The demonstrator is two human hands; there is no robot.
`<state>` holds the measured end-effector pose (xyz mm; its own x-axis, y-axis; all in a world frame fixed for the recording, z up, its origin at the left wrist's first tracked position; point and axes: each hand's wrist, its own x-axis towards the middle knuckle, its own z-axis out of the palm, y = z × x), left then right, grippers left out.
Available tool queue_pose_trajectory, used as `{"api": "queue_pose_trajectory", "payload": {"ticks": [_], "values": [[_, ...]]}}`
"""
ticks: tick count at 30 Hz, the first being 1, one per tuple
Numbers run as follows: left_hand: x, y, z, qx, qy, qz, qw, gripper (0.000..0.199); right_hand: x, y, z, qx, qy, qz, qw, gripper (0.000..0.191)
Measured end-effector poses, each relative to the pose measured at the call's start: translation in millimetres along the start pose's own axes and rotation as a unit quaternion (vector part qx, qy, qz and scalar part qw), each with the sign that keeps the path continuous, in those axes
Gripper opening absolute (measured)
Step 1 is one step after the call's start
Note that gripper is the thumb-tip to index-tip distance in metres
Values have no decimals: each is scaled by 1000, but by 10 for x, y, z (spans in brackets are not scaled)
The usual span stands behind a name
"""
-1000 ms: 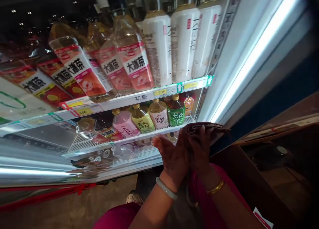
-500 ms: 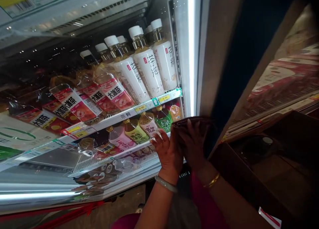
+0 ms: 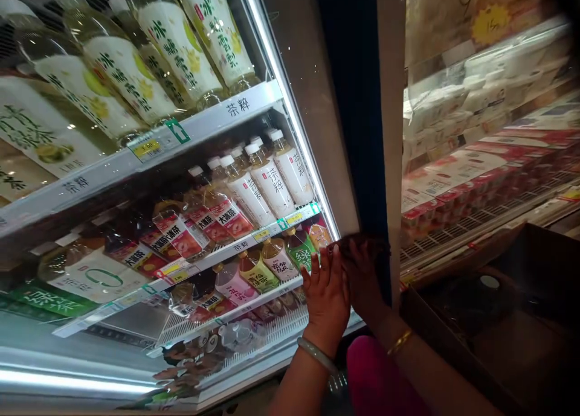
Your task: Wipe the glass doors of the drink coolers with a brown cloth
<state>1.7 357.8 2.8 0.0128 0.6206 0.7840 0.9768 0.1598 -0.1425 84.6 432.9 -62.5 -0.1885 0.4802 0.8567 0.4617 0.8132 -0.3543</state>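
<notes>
My left hand (image 3: 327,289), with a pale bangle at the wrist, is raised at the right edge of the lit drinks cooler. Its fingers are stretched upward and lie flat. Close beside it, in shadow, is my right hand (image 3: 366,283), with a gold bracelet. The right fingers bend over a dark brown cloth (image 3: 379,247) against the cooler's side frame (image 3: 347,208); their tips are hard to make out. Small tea bottles, among them a green-labelled bottle (image 3: 299,252), stand just left of my left hand behind the glass.
White-labelled bottles (image 3: 272,186) and red-labelled bottles (image 3: 231,218) fill the middle shelf. Larger bottles (image 3: 179,54) stand above. A brown carton (image 3: 446,331) sits at the lower right, below a rack of packaged goods (image 3: 457,183). A magenta-clothed knee (image 3: 369,374) shows below my hands.
The view has swung up and to the right, showing the upper shelf. Both hands stay at the cooler's edge; my left fingers are straighter, and less of the cloth shows.
</notes>
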Motion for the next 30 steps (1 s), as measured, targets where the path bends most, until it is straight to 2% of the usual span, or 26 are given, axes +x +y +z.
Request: {"api": "queue_pose_trajectory", "payload": {"ticks": [3,5,8,10,12,15,18,20,23,27,30], "values": [[227,-36,-124,14,25,6,1000,75,380,-18,-67,31,25,-32,999,59],[308,-66,-168,19,31,8,999,75,448,-30,-69,35,38,-39,998,63],[210,-106,-159,34,12,13,999,74,239,-44,-17,19,19,-37,999,70],[64,-131,-116,47,-7,28,998,71,54,-25,44,7,-21,-39,999,73],[-33,-162,-78,58,-23,39,997,68,1,8,99,2,-2,-44,999,74],[42,-213,-129,57,-22,40,997,68,275,-5,76,8,40,-65,997,69],[310,-251,-288,46,5,17,999,67,711,-111,-49,14,51,-74,996,56],[457,-272,-378,42,19,15,999,67,849,-178,-103,11,44,-67,997,51],[471,-313,-432,47,22,29,998,66,683,-194,-66,-3,36,-60,998,52],[287,-408,-413,63,24,48,997,66,360,-109,58,-11,41,-76,996,56],[270,-470,-434,62,34,62,996,65,554,-147,8,-15,50,-79,996,52]]}}
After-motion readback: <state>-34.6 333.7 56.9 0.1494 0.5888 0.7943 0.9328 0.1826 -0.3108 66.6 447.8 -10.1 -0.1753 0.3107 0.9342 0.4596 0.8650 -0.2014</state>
